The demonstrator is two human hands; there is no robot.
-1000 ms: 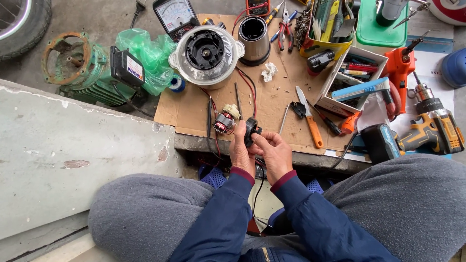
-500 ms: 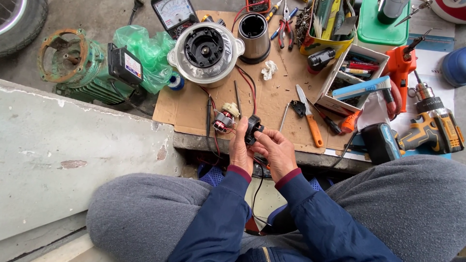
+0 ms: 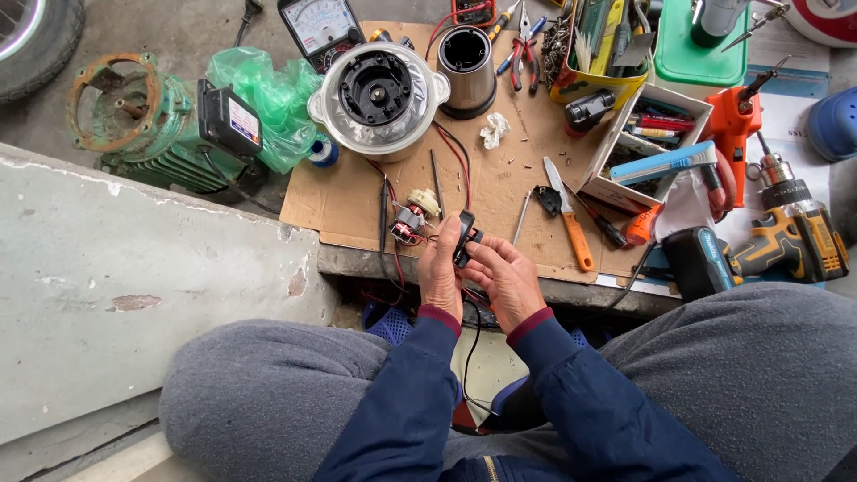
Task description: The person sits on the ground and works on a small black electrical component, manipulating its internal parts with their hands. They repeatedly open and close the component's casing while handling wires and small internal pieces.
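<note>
Both my hands meet over the front edge of a cardboard sheet (image 3: 509,170), holding a small black switch part (image 3: 464,237) with red and black wires. My left hand (image 3: 440,272) grips it from the left. Fingers of my right hand (image 3: 505,278) pinch it from the right. The wires run up to a round appliance base (image 3: 378,96) with a black centre. A small wired component (image 3: 409,223) with a cream piece lies just left of my hands.
A green motor (image 3: 147,125) and green plastic bag (image 3: 268,94) lie left. An analog meter (image 3: 320,25), metal cup (image 3: 466,59), orange-handled knife (image 3: 569,228), tool boxes (image 3: 644,134) and a yellow cordless drill (image 3: 786,241) crowd the back and right. A concrete ledge (image 3: 134,277) is at left.
My hands have stayed on the black switch part at the cardboard's edge, shifting only slightly. The view has drifted a little.
</note>
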